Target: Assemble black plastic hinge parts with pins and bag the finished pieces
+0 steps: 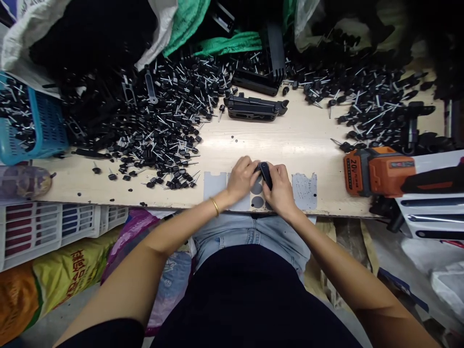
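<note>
Close to the table's front edge, my right hand (280, 189) is closed around a small black elongated plastic part (266, 175), which stands tilted. My left hand (242, 180), with a gold bangle at the wrist, meets it from the left; its fingers are pinched at the part's upper end. Whatever those fingertips hold is too small to make out. Beneath the hands lies a grey sheet with dark round spots (257, 187). Grey patches flank it, the left patch (214, 186) bare and the right patch (305, 191) marked with writing.
Black-headed screws (170, 116) are heaped at left, with more screws (373, 101) at right. Folded black assemblies (255, 107) lie behind my hands. An orange cordless power tool (384, 171) rests at right. A blue basket (47, 125) of screws stands far left; sacks (159, 24) line the back.
</note>
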Demonstrator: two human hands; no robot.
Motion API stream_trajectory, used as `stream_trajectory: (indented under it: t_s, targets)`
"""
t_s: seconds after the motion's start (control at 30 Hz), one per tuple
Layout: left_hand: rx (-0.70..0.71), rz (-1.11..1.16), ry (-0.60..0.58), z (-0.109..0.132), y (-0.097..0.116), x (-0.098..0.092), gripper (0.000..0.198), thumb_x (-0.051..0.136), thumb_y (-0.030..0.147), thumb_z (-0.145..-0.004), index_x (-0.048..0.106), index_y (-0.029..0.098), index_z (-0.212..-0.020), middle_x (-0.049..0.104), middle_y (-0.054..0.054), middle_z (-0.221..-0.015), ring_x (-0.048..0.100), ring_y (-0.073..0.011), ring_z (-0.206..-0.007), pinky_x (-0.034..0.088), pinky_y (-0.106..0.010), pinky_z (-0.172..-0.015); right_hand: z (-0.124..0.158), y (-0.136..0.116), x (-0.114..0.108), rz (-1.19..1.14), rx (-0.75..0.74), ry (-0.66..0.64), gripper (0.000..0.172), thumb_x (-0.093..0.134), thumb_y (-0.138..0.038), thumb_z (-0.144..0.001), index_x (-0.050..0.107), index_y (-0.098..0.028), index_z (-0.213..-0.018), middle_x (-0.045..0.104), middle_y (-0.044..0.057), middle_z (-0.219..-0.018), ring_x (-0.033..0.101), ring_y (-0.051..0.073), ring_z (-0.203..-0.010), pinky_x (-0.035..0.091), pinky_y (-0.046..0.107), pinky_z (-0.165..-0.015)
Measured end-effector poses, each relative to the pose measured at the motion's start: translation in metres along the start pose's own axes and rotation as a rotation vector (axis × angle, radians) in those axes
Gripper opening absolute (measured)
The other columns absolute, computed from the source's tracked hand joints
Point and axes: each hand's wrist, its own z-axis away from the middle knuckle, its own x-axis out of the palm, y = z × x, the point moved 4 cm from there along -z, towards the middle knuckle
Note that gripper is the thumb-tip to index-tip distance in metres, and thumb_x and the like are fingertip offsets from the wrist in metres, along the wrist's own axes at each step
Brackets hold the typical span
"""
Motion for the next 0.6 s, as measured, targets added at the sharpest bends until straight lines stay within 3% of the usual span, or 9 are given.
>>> stream_trajectory:
  t_s: [0.07,0.2,0.43,0.6]
  targets:
    - [-0.139,-0.009,0.101,0.004,0.002,0.002,0.023,0.043,0.019,-0.093,0.058,0.014,-0.11,0.049,-0.004,-0.082,0.049,-0.0193,-0.081,0.045,-0.032,-0.072,0.0,0.001,0.001,-0.001,0.007,-0.02,0.053,0.043,-0.017,-0.08,0.041,-0.02,-0.133,0.047,0.011,-0.104,0.052,0.024,-0.095,0.05,0.037,-0.077]
    - [-0.056,0.06,0.023,0.006,0.011,0.007,0.02,0.049,0.019,-0.091,0.06,0.016,-0.107,0.048,-0.003,-0.08,0.049,-0.0181,-0.078,0.045,-0.031,-0.072,0.001,0.002,0.002,0.001,0.022,-0.037,0.055,0.043,-0.017,-0.08,0.039,-0.019,-0.135,0.048,0.012,-0.107,0.052,0.027,-0.099,0.051,0.039,-0.076]
    - [-0.229,0.059,0.229,0.01,0.025,0.008,0.025,0.045,0.016,-0.091,0.061,0.012,-0.11,0.046,-0.003,-0.077,0.047,-0.0188,-0.076,0.043,-0.031,-0.07,0.0,0.0,0.001,0.018,0.053,-0.042,0.051,0.041,-0.015,-0.083,0.042,-0.014,-0.133,0.05,0.013,-0.105,0.053,0.026,-0.098,0.052,0.038,-0.075]
    - [-0.243,0.089,0.215,0.009,0.024,0.007,0.025,0.047,0.017,-0.09,0.061,0.014,-0.11,0.047,-0.003,-0.076,0.048,-0.0183,-0.074,0.043,-0.031,-0.068,-0.003,-0.002,-0.001,0.046,0.037,-0.011,0.051,0.041,-0.014,-0.084,0.041,-0.016,-0.134,0.051,0.014,-0.105,0.052,0.028,-0.098,0.054,0.04,-0.073]
